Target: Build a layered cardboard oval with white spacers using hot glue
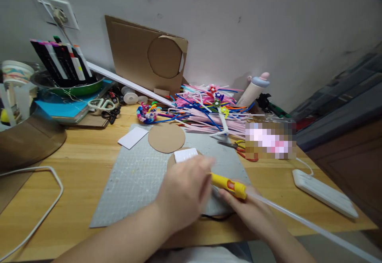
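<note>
My right hand (247, 207) grips a yellow hot glue gun (228, 185) from below, and a long translucent glue stick (298, 217) runs out of its back end. My left hand (188, 187), blurred by motion, is curled in front of the gun's front end and hides it. What its fingers hold, if anything, cannot be seen. Just beyond the left hand lies a white piece (185, 154) on a cardboard disc (171, 163), mostly covered by the hand. A second cardboard disc (166, 137) and a white card (133, 137) lie farther back on the grey cutting mat (128, 187).
Pipe cleaners (205, 112) are heaped against the wall, with pliers (238, 145) in front. At left are scissors (101, 104), markers (62, 62) and a white cable (56, 199). A white power strip (325, 193) lies right. A cardboard sheet (134, 52) leans on the wall.
</note>
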`<control>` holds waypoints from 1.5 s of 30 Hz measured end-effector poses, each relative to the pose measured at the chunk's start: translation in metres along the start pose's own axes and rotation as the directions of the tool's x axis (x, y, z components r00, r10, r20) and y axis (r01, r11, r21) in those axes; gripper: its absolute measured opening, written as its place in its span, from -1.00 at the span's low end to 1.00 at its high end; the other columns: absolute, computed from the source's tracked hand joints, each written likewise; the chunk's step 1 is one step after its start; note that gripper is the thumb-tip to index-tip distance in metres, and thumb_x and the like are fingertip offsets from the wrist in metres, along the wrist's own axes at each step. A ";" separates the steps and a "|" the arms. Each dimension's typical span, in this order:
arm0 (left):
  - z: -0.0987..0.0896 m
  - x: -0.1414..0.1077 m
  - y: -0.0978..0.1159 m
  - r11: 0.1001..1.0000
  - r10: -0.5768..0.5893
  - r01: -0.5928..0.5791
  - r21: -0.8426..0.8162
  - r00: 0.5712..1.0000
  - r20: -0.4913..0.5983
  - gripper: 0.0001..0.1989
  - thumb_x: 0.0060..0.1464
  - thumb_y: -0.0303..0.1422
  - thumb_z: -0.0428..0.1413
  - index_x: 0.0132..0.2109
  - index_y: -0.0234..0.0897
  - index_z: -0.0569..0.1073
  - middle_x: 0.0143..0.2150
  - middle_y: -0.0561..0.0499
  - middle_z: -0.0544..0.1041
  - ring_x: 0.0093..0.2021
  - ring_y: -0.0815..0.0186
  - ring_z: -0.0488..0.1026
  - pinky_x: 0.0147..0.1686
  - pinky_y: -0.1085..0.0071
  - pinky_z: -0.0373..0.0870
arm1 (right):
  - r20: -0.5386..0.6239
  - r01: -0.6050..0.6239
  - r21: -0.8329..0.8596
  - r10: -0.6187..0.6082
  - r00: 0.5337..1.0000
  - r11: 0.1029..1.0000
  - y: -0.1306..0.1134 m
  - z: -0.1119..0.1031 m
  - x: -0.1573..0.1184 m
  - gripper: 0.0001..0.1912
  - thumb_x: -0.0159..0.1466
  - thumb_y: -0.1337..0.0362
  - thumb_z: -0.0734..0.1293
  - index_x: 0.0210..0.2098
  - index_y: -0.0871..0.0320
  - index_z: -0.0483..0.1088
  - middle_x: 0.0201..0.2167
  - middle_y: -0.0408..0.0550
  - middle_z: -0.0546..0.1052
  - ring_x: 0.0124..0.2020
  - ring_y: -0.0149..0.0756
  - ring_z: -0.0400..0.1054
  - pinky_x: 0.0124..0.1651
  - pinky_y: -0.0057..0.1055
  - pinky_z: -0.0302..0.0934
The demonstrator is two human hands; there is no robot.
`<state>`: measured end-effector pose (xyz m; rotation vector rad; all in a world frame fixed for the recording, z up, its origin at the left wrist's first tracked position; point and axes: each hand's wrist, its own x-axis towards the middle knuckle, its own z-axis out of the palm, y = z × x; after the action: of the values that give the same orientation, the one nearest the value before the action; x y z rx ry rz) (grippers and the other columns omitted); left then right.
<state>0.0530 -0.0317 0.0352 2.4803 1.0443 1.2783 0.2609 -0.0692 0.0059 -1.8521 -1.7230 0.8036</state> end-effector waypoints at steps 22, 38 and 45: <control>-0.015 -0.046 -0.051 0.876 -0.482 0.420 0.236 0.753 0.448 -0.48 -0.24 -0.21 0.36 -0.11 -0.21 0.38 -0.05 -0.03 0.39 -0.04 0.09 0.29 -0.07 0.18 0.25 | -0.018 -0.191 -0.036 0.191 0.981 0.981 0.004 0.003 0.012 -0.52 0.19 -0.16 0.25 -0.22 0.08 0.54 -0.32 -0.03 0.61 -0.22 0.01 0.47 -0.19 -0.24 0.33; -0.016 -0.044 -0.053 0.881 -0.472 0.400 0.250 0.740 0.479 -0.49 -0.21 -0.19 0.35 -0.09 -0.21 0.41 -0.03 -0.05 0.40 -0.02 0.09 0.30 -0.05 0.17 0.27 | -0.104 -0.153 -0.014 0.150 0.983 0.988 -0.002 0.005 0.013 -0.59 0.16 -0.11 0.29 -0.34 0.10 0.53 -0.43 -0.07 0.59 -0.34 -0.08 0.47 -0.31 -0.35 0.33; -0.016 -0.044 -0.053 0.880 -0.475 0.393 0.267 0.737 0.481 -0.49 -0.20 -0.18 0.34 -0.08 -0.19 0.41 -0.03 -0.04 0.40 -0.02 0.09 0.30 -0.05 0.17 0.27 | -0.159 -0.148 0.047 0.154 0.975 0.988 0.000 0.008 0.015 -0.64 0.09 -0.09 0.33 -0.45 0.09 0.50 -0.52 -0.09 0.58 -0.44 -0.09 0.47 -0.40 -0.36 0.36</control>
<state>-0.0037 -0.0234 -0.0073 2.2621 1.4653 0.3398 0.2556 -0.0551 -0.0012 -1.9850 -1.4741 0.7140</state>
